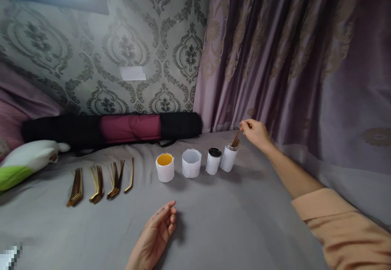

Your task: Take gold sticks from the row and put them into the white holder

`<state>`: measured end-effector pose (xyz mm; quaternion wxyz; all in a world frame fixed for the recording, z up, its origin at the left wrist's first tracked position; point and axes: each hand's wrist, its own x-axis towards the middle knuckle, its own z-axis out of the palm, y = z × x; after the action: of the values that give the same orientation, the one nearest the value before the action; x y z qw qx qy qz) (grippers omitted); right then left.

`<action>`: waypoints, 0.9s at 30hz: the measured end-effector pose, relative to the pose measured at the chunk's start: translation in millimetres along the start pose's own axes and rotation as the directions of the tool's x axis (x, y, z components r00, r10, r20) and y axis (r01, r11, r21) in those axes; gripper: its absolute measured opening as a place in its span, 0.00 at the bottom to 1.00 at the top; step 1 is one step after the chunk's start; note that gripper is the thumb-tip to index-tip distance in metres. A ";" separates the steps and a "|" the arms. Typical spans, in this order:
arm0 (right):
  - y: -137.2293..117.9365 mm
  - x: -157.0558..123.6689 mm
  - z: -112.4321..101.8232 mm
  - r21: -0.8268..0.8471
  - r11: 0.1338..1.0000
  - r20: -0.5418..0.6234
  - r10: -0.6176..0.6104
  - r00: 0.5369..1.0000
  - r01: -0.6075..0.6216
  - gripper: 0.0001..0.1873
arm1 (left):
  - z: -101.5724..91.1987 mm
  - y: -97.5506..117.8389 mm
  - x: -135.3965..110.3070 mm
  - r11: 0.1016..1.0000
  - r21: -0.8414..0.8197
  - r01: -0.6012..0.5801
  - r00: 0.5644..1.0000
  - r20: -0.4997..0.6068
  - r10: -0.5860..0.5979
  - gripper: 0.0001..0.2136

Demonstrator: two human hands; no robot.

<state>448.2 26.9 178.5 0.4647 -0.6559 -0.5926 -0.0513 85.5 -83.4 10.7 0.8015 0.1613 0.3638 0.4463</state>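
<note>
At the far right of a row of white-wrapped containers stands a tall can (pixel 229 158) with several gold-brown bent-straw-like sticks in its mouth. The fingertips of my right hand (pixel 254 131) are pinched on the top of one thin stick (pixel 237 135), whose lower end is inside the can. Near the front, my left hand (pixel 159 225) hovers over the sheet, palm inward, fingers loosely curved and holding nothing. To the left lie bundles of gold bent sticks that look like metal straws (pixel 75 188), (pixel 97 185), (pixel 115 180), beside a single one (pixel 130 177).
Left of the tall can stand a dark-topped can (pixel 213 162), a white tub (pixel 191 164) and a tub with a yellow inside (pixel 165 172). A black and maroon roll (pixel 131 128) lies along the wall. A plush toy (pixel 27 164) sits left; a curtain (pixel 275 58) hangs right.
</note>
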 end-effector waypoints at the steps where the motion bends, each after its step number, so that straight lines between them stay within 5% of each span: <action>1: 2.0 0.1 1.6 -0.001 1.000 0.006 0.004 1.000 -0.004 0.14 | -0.3 -0.1 0.3 1.000 -0.004 0.002 1.000 0.003 -0.001 0.12; 27: 45.5 -6.8 38.2 -0.161 0.971 0.055 0.189 0.980 -0.178 0.12 | 3.0 1.2 4.9 0.991 -0.126 -0.041 0.994 0.094 0.053 0.10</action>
<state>465.3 53.7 127.8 0.3938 -0.7435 -0.5396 -0.0310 88.6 -78.5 11.3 0.8160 0.1413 0.2918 0.4786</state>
